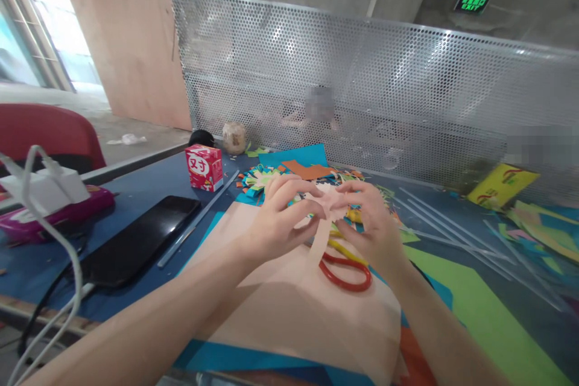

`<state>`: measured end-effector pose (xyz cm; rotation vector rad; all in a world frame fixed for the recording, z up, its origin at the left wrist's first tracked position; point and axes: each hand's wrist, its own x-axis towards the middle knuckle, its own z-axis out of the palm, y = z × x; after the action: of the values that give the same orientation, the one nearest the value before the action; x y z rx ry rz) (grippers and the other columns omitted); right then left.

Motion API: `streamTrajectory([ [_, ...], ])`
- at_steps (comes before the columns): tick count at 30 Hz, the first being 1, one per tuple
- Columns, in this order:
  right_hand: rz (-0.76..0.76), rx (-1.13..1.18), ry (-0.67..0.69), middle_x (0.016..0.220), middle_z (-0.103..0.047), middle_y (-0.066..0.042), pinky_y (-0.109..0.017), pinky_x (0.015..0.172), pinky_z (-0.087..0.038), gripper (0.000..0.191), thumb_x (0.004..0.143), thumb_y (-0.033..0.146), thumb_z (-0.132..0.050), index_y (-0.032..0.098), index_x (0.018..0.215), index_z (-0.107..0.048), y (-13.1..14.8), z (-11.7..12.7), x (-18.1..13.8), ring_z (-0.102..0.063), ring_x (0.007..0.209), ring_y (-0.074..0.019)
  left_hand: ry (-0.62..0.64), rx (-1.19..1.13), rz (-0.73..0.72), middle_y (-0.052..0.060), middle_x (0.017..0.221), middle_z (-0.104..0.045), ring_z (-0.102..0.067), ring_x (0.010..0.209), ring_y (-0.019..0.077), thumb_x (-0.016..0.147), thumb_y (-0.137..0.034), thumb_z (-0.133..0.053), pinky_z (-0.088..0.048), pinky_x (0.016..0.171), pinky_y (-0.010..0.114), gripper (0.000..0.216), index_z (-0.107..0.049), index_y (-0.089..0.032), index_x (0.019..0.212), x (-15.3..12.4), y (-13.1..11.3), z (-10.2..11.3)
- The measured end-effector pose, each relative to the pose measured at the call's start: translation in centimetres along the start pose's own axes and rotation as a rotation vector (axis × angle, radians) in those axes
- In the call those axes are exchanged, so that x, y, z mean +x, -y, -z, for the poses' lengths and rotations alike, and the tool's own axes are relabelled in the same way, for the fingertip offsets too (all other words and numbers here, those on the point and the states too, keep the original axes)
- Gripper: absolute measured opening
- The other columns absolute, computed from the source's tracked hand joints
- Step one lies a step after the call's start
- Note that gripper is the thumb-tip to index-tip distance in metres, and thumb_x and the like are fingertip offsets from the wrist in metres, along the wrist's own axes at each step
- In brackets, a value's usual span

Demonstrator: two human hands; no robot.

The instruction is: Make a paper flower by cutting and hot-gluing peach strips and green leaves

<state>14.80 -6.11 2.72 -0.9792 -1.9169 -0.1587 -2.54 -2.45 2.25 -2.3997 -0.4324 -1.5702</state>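
The left forearm (158, 307) and the right forearm (446, 325) are bare along all that shows of them, smooth in outline and slender, broadest toward the lower edge of the view and tapering evenly to narrow wrists (248, 248). The left hand (283, 217) and the right hand (377, 232) are bare too, with slim, rounded fingers (299, 211); their ends are blurred, so the nails cannot be made out.

Fingers of left hand (289, 214) and right hand (368, 220) on pale strip (321, 244), far end fringed; from strip as clock centre:
red handle (347, 284) at 5 o'clock, on pale sheet (289, 313);
phone (140, 244) 9;
red box (203, 169) 10;
mesh (362, 66) 12;
yellow packet (504, 186) near 3;
green paper (484, 313) 4
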Motion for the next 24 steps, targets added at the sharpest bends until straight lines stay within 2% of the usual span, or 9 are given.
streamTrajectory([
  [5,0.011,-0.064,-0.001,0.096,-0.050,-0.003,-0.040,0.085,-0.035,0.006,0.076,0.021,-0.054,0.026,0.078,-0.053,0.0,0.1,0.0,-0.047,0.098,-0.0213,0.009,-0.007,0.024,0.002,0.091,-0.058,-0.051,0.088,0.0157,0.071,-0.017,-0.059,-0.039,0.080,0.033,0.009,-0.057,-0.023,0.077,-0.3,0.3,-0.3],
  [10,-0.007,-0.089,0.014,0.098,-0.049,-0.004,-0.041,0.087,-0.034,0.001,0.076,0.026,-0.055,0.027,0.077,-0.055,-0.3,0.1,-0.2,-0.046,0.100,-0.0223,0.037,0.016,0.067,0.003,0.092,-0.059,-0.051,0.091,0.0170,0.072,-0.023,-0.060,-0.037,0.082,0.034,0.004,-0.058,-0.023,0.075,-0.4,0.5,-0.5],
  [16,-0.036,-0.041,0.022,0.097,-0.050,-0.003,-0.039,0.087,-0.035,0.000,0.076,0.026,-0.056,0.026,0.076,-0.056,-0.3,0.3,-0.1,-0.047,0.099,-0.0204,0.070,-0.026,0.103,0.004,0.092,-0.058,-0.051,0.092,0.0177,0.072,-0.022,-0.060,-0.036,0.084,0.036,0.002,-0.059,-0.021,0.073,-0.2,0.4,-0.4],
  [21,-0.087,0.009,0.008,0.095,-0.052,-0.004,-0.039,0.088,-0.035,0.006,0.072,0.020,-0.059,0.024,0.073,-0.055,-0.4,-0.1,0.0,-0.049,0.097,-0.0198,0.112,-0.134,0.251,0.006,0.095,-0.056,-0.050,0.092,0.0184,0.070,-0.021,-0.062,-0.037,0.084,0.036,0.003,-0.060,-0.019,0.072,-0.2,0.5,-0.7],
  [24,-0.187,0.070,0.036,0.098,-0.053,-0.004,-0.038,0.088,-0.036,0.005,0.071,0.019,-0.058,0.023,0.072,-0.055,-0.9,-0.6,-0.1,-0.050,0.098,-0.0194,0.139,-0.237,0.369,0.006,0.095,-0.056,-0.052,0.092,0.0186,0.067,-0.021,-0.064,-0.040,0.082,0.036,0.006,-0.061,-0.018,0.072,-0.3,0.7,-1.2],
])
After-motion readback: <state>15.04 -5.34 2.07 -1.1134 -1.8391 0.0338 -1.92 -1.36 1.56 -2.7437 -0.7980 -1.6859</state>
